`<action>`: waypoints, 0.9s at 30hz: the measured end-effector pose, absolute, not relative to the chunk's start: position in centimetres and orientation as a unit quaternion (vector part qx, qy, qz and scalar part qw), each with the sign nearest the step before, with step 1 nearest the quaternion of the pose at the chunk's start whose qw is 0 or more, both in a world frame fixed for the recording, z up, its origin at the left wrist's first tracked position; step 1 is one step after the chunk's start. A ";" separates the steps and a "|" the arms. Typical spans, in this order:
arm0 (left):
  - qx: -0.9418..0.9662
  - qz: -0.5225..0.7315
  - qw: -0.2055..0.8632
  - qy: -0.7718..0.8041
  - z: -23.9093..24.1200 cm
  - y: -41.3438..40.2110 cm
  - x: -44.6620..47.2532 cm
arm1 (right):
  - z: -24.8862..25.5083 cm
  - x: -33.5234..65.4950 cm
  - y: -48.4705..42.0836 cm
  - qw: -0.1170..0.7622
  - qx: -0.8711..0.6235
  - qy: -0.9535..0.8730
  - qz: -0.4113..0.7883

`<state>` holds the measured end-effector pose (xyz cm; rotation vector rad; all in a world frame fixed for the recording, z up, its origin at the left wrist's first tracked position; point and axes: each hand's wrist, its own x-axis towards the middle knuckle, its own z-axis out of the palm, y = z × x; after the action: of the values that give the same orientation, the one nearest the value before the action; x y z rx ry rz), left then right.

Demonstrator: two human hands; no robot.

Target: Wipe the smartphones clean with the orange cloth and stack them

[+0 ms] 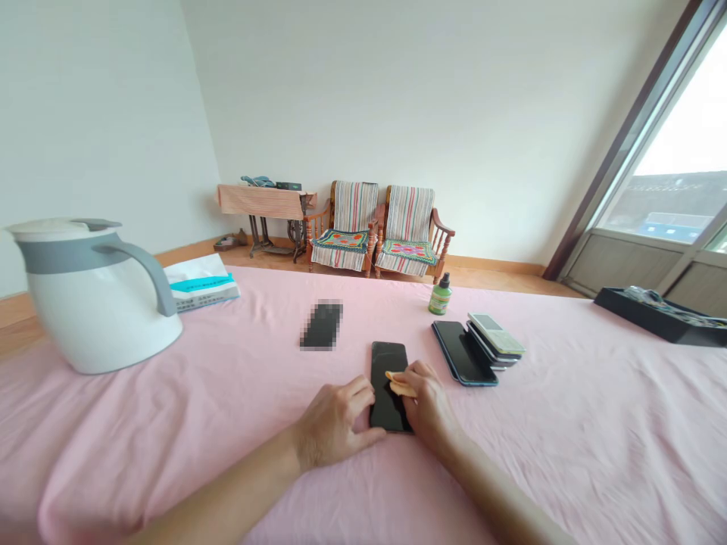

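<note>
A black smartphone (387, 412) lies screen up on the pink cloth in front of me. My left hand (339, 420) grips its left edge, the thumb at the near corner and the fingers along the side. Pinched in my right hand (429, 401) is a small yellow-orange cleaning cloth (402, 388), pressed on the phone's screen. The fingers of that hand partly cover the phone's right side. To the right lie a dark phone (464, 353) and a stack of several phones (495, 334). A pixelated dark phone-shaped thing (322, 325) is farther off, left of the phone I hold.
A green spray bottle (439, 297) stands behind the phones. On the left are a white and grey jug (102, 303) and a white and blue packet (205, 284). A black tray (662, 318) with clear items sits far right. Two wooden chairs (355, 216) stand beyond the table.
</note>
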<state>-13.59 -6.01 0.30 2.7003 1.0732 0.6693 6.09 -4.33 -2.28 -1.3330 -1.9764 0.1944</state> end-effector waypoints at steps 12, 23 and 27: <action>0.902 0.251 0.068 0.345 0.2 -6.1 -13.6 | -1.5 6.9 -7.1 0.350 -0.505 -0.784 0.086; 0.900 0.299 0.028 0.315 -1.7 -4.7 -14.1 | -0.6 6.2 1.8 0.314 -0.543 -0.773 0.095; 0.893 0.307 0.020 0.329 -1.3 -5.5 -14.0 | -0.3 5.8 3.1 0.318 -0.536 -0.775 0.108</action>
<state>-14.05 -5.47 -1.31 2.7686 1.0218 0.9515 5.83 3.10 -0.30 -1.4102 -2.0383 0.2852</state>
